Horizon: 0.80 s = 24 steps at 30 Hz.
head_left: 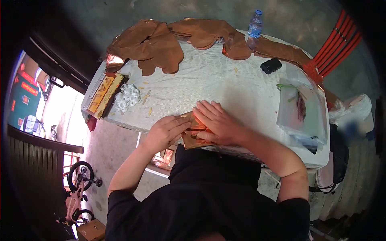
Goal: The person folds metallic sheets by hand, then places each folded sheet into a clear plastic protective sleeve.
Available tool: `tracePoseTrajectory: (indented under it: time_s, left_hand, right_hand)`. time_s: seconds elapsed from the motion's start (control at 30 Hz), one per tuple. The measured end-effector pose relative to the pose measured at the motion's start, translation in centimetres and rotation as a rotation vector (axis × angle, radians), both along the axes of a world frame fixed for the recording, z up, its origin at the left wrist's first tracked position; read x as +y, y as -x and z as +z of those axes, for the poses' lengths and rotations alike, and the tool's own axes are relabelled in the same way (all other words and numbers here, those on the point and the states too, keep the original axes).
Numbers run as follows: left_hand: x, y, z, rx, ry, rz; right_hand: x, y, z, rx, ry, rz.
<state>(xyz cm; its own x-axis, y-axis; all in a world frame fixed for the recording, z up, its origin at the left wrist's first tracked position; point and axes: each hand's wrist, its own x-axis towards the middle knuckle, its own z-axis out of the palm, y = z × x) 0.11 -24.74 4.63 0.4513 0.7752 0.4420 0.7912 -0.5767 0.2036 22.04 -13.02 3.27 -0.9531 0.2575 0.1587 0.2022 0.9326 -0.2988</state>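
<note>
A shiny copper-coloured folded sheet (194,141) lies at the near edge of the white-covered table (209,84). My left hand (165,131) rests on its left side, fingers together and pointing right, the fingertips on the sheet. My right hand (215,123) lies flat across its right side with the fingers stretched out and slightly apart. Between the two hands an orange, reflective part of the sheet shows. The undersides of both hands are hidden.
Brown cut sheets (150,48) line the far edge, beside a water bottle (255,25). A black object (271,66) and clear plastic sleeves (299,110) are at right. White rings (127,97) and a yellow-red box (105,94) are at left.
</note>
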Motion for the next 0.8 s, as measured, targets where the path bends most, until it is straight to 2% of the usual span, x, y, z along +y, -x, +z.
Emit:
tracePoseTrajectory:
  time_s: [0.1,0.17,0.2,0.27,0.3,0.37,0.4,0.47,0.5,0.57,0.6,0.63,0.7,0.77,0.8]
  left_hand:
    - [0.4,-0.2,0.4,0.09,0.009,-0.019]
    - [0.6,-0.2,0.4,0.097,-0.015,-0.017]
    - [0.7,-0.3,0.3,0.101,-0.014,-0.029]
    - [0.8,-0.3,0.2,0.036,-0.06,0.021]
    - [0.9,-0.2,0.2,0.041,-0.059,0.014]
    - [1.1,0.0,-0.1,-0.136,-0.05,0.081]
    - [1.2,0.1,-0.3,-0.134,-0.052,0.078]
    - [1.4,0.3,-0.6,-0.358,-0.035,0.214]
    - [1.6,0.3,-0.6,-0.356,-0.04,0.217]
    - [2.2,0.1,-0.7,-0.763,0.314,0.543]
    - [2.7,-1.0,0.2,-0.963,0.335,0.506]
    - [3.2,-0.7,-0.1,-0.964,0.331,0.505]
    - [4.5,-0.2,-1.1,-1.249,0.542,0.435]
    - [5.4,-0.4,-1.6,-1.335,0.547,0.368]
    - [5.8,-0.5,-1.5,-1.421,0.658,0.331]
  right_hand:
    - [1.0,0.0,-1.2,0.044,0.125,-0.006]
    - [2.4,-0.3,-1.6,0.332,1.037,0.043]
    - [3.1,-0.6,-0.9,0.342,1.037,0.034]
    - [4.3,-1.2,1.1,0.474,1.593,-0.054]
    - [5.1,-1.4,0.9,0.484,1.593,-0.055]
    - [6.6,-1.9,0.3,0.467,1.484,-0.069]
    - [6.9,-2.0,0.2,0.471,1.482,-0.069]
    - [7.5,-2.1,0.0,0.428,1.523,-0.063]
    - [6.8,-2.7,2.0,0.365,1.547,-0.115]
    - [8.0,-2.7,-0.4,0.423,1.434,-0.094]
    - [7.8,-2.7,0.0,0.422,1.431,-0.09]
    - [7.4,-2.8,0.4,0.415,1.378,-0.107]
    - [7.4,-2.9,0.8,0.407,1.322,-0.123]
    - [7.8,-2.9,0.7,0.403,1.33,-0.232]
    - [7.9,-3.0,0.6,0.402,1.33,-0.232]
